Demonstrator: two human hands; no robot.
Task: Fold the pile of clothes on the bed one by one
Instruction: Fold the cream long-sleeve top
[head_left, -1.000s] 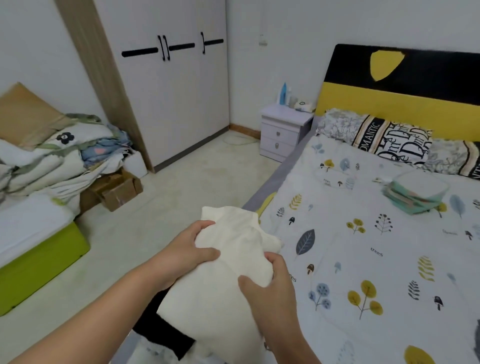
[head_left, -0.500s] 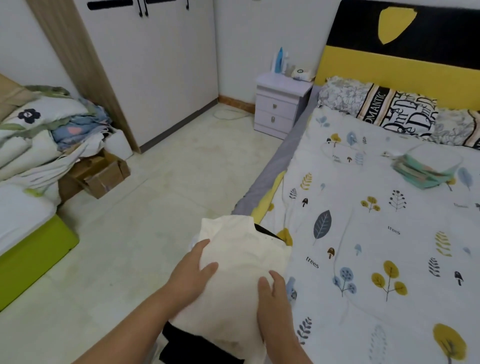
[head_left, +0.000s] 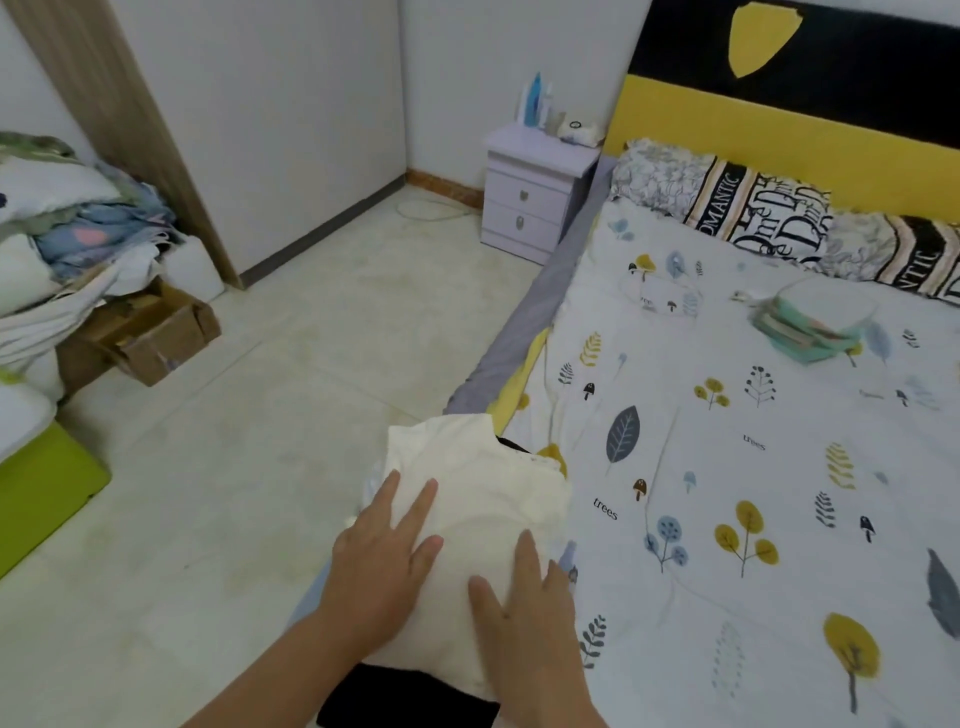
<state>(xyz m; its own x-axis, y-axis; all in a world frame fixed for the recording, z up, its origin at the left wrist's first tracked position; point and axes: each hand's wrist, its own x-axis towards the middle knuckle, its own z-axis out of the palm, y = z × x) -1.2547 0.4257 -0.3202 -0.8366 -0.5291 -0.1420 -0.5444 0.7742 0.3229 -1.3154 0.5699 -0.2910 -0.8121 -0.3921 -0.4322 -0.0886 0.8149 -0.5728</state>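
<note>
**Both hands flat on a cream garment at the bed's edge**

A person's left hand (head_left: 382, 564) and right hand (head_left: 524, 608) press down, fingers straight and spread, on a folded cream garment (head_left: 483, 519) lying at the near left edge of the bed (head_left: 727, 493). Neither hand grips the cloth — the palms and fingers simply rest flat on top of it, the left on its left side, the right on its near right corner. The cream garment sits on a black garment (head_left: 410, 699), which shows beneath its near edge and again as a sliver at its far right corner.

Farther up the bed, well apart from the hands, a stack of folded clothes (head_left: 810, 325) in mint green and white lies on the leaf-and-tree patterned sheet (head_left: 779, 519), near the lettered pillows (head_left: 769, 218) that line the yellow-and-black headboard (head_left: 805, 104).

Beside the head of the bed stands a pale lilac nightstand (head_left: 535, 192) with two drawers, bottles (head_left: 537, 101) on top. To the left — across the pale tiled floor (head_left: 260, 441) — a heap of bedding (head_left: 67, 249) rests over a cardboard box (head_left: 156, 332), with a lime-green bed base (head_left: 41, 488) in the near left corner and a white wardrobe (head_left: 270, 114) behind.
</note>
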